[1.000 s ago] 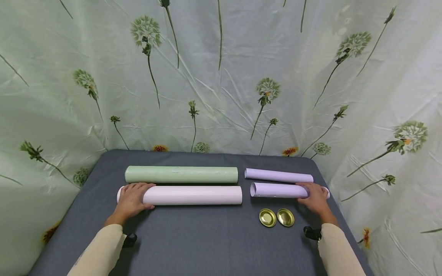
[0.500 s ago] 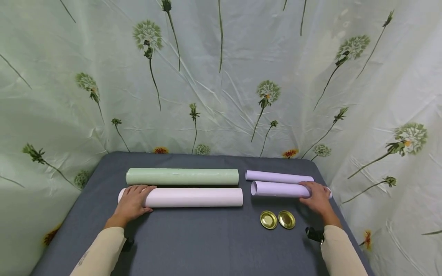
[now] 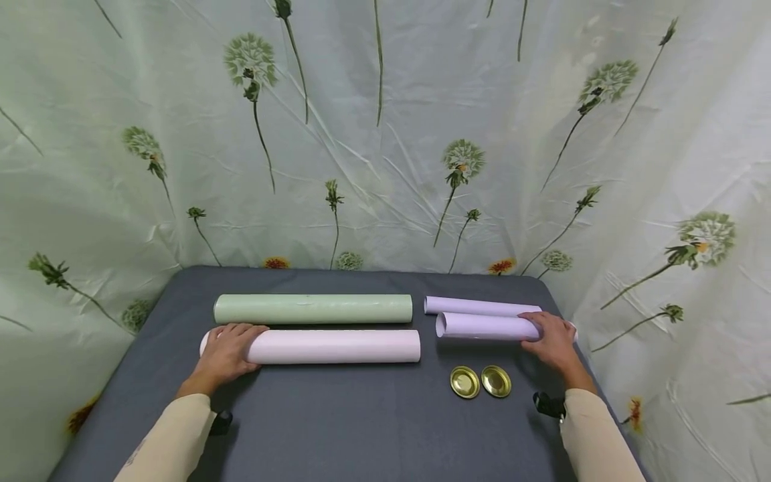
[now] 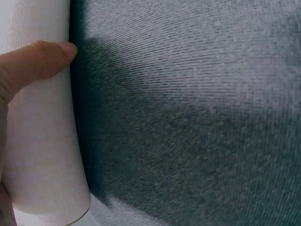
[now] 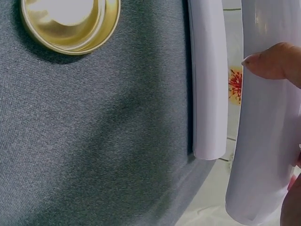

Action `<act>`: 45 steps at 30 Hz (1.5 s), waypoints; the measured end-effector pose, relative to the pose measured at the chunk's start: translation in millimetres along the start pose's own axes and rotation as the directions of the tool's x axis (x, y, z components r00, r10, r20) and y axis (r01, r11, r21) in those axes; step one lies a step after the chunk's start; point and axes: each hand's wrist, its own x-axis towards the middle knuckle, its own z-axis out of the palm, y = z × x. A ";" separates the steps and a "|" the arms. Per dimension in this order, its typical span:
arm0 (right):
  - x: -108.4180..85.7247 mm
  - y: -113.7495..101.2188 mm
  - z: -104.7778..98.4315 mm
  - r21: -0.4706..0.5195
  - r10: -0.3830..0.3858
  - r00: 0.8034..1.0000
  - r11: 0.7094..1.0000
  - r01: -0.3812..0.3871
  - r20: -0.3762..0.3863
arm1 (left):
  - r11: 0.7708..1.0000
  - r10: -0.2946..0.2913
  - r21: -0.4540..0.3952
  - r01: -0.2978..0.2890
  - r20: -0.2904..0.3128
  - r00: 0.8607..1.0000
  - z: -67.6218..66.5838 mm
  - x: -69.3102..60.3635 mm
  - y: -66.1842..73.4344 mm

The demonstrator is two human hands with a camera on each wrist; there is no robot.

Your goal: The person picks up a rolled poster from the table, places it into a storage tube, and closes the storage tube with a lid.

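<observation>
In the head view my left hand [image 3: 225,358] grips the left end of a pale pink roll [image 3: 337,346] lying on the table. The left wrist view shows the thumb [image 4: 51,59] across the roll's side, with the other fingers mostly hidden. On the right, my right hand [image 3: 553,341] holds a thin-walled lavender roll [image 3: 484,326] near its right end, with its hollow left end showing. In the right wrist view this roll [image 5: 263,141] is raised off the cloth, thumb on its near side. A narrower lavender roll [image 3: 476,306] lies just behind it.
A pale green roll [image 3: 313,308] lies behind the pink one. Two shallow gold round dishes or lids [image 3: 465,382] sit side by side in front of the lavender rolls. Grey cloth covers the table [image 3: 349,428]; a flower-print curtain [image 3: 373,134] hangs behind and at the sides.
My right hand has raised the front lavender roll slightly, bringing it nearer the narrow roll in view. My left hand keeps its grip on the pink roll, which stays in place.
</observation>
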 end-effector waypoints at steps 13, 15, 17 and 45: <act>4.5 -12.9 -6.8 0.014 -0.035 0.999 0.999 0.035 -0.018 | 1.000 0.012 -0.002 -0.012 -0.014 1.000 -23.2 -3.0 -1.0; 5.5 -15.5 -7.8 0.001 -0.043 0.999 0.999 0.043 -0.020 | 1.000 0.008 -0.006 -0.008 -0.019 1.000 -26.6 -4.5 -2.0; 6.4 -18.0 -9.2 -0.013 -0.052 0.998 0.999 0.051 -0.024 | 1.000 0.004 -0.008 -0.004 -0.027 1.000 -30.6 -5.8 -3.1; 12.8 -41.8 -26.0 -0.005 -0.238 0.964 0.971 0.240 -0.119 | 0.999 0.038 -0.005 -0.038 -0.065 0.997 -87.1 -1.2 -8.2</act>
